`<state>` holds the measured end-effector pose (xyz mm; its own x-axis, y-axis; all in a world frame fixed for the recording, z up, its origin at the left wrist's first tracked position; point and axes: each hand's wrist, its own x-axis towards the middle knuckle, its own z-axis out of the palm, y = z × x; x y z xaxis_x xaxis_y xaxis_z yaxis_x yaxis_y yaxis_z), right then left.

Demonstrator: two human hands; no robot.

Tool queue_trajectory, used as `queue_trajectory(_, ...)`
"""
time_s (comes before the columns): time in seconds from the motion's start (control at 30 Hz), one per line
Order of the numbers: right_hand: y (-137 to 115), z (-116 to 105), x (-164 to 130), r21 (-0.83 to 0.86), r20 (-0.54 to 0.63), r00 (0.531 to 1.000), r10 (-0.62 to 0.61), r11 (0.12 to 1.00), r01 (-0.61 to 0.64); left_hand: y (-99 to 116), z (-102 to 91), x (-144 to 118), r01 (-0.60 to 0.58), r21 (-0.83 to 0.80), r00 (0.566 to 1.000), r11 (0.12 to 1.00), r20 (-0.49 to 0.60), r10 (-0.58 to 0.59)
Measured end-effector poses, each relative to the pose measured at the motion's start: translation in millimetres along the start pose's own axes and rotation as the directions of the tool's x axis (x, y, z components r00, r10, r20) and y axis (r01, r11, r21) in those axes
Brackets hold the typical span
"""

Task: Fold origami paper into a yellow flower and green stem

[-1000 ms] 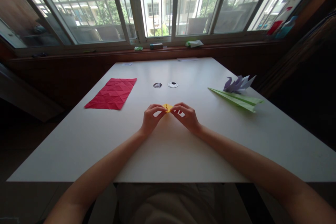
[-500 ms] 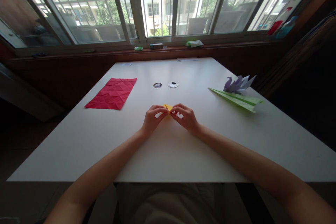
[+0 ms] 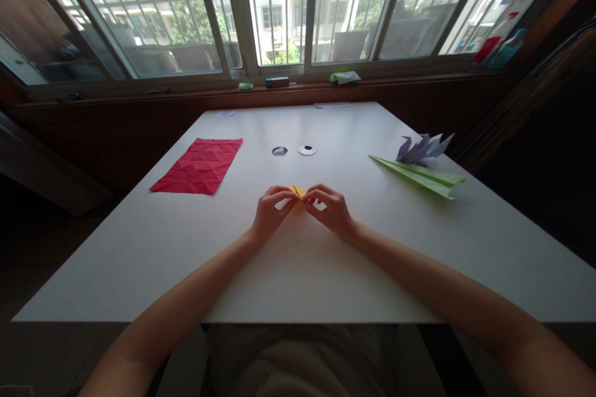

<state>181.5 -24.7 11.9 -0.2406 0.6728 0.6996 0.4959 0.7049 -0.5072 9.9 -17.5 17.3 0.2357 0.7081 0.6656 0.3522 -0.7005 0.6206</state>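
While both forearms reach forward over the near edge of the white table (image 3: 298,273), the left hand (image 3: 269,214) and the right hand (image 3: 331,209) meet at the middle of it, fingertips almost touching, and each pinches one side of a small yellow paper piece (image 3: 297,190). This paper sits between the two hands, low over the tabletop or resting on it — I cannot tell which, because the fingers cover most of it and only its far tip shows. The grip from both sides seems meant to keep the little folded shape steady while a crease is pressed, and the wrists lie low, probably for support on the surface. Around the hands the table is bare, so nothing stands in their way. Farther out on the left lies a red creased sheet (image 3: 198,165), flat and well apart from the hands. On the right, also well apart, a long green folded paper (image 3: 421,177) lies with its point toward the middle, and just behind it, touching or nearly so, stands a purple folded figure (image 3: 423,147). Beyond the hands, toward the far side, two small round things (image 3: 307,150) lie side by side — what they are is too small to tell. At the end comes the window sill (image 3: 298,84) with a few small objects under the barred window.
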Motion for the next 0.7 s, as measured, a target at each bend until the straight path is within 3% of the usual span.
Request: queue_trajectory(0.7, -1.5, -1.7, 1.5, 0.073, 0.065, 0.998, -0.011, 0.997, 0.006, -2.7, 0.6, -2.0, -0.053, 0.051, 0.998, 0.997, 0.038, 0.051)
